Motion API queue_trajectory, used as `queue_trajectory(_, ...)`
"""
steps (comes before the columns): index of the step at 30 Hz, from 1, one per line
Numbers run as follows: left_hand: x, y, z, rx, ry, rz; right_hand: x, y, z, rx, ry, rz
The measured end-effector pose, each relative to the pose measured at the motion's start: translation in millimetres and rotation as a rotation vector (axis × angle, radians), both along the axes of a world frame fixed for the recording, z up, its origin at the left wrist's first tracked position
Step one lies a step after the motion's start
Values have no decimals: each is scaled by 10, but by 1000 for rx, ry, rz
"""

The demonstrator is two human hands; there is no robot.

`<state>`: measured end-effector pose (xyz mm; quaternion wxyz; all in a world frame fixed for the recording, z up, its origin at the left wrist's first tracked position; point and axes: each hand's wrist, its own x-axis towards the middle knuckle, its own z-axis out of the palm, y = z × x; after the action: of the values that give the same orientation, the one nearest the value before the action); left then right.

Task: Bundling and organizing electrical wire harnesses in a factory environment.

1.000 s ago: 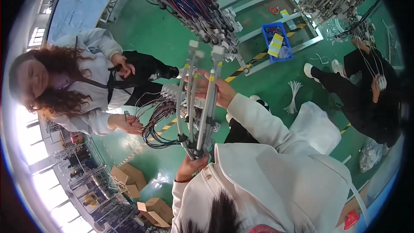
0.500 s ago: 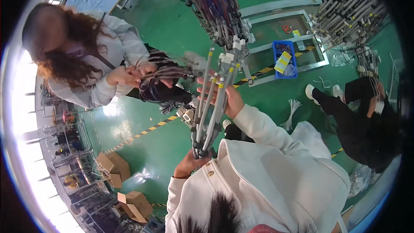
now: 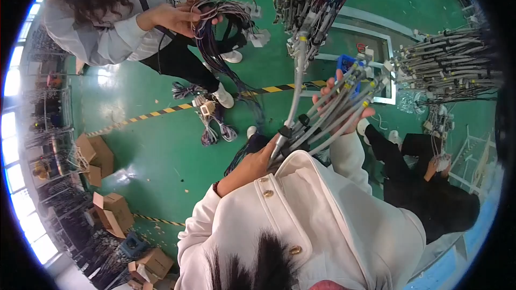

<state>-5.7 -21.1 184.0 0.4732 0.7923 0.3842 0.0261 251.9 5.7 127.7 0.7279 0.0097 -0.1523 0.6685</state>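
Observation:
A grey wire harness (image 3: 331,114) runs in front of my chest, its loose branches tipped with yellow bands and pale connectors. My left hand (image 3: 253,164) is closed round its lower end, just below black clips. Behind the spread branches, my right hand (image 3: 352,121) cups them, fingertips showing on one side and thumb on the other. One thicker grey branch (image 3: 299,83) stands apart and reaches up toward a hanging bundle of cables (image 3: 314,5). At the upper left, a co-worker's hands (image 3: 174,19) hold a looped bundle of thin wires (image 3: 223,13).
Another cable bundle (image 3: 451,64) hangs at the right. A blue bin (image 3: 349,64) lies by a metal frame (image 3: 391,94) behind my right hand. Coiled harnesses (image 3: 210,123) lie on the green floor. A seated person (image 3: 411,177) works at the right; cardboard boxes (image 3: 113,212) stand left.
My right hand and the harness tips have swung right, fanning the branches out. One branch now stands apart toward the hanging bundle. The co-worker's wire bundle appears higher in view, and my view has shifted.

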Motion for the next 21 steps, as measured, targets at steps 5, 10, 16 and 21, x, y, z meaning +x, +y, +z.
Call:
queue_trajectory(5,93,26,-84,103,-33,-99,86,-176,-55,-292,-60,-57)
queue_trajectory(10,128,37,-29,321,17,-213,120,-194,-92,-620,-152,-27)
queue_trajectory(16,41,33,-28,331,-39,-246,76,-134,95,-297,-147,96)
queue_trajectory(21,-31,183,126,-50,-253,-128,-55,-95,441,-299,-234,-33)
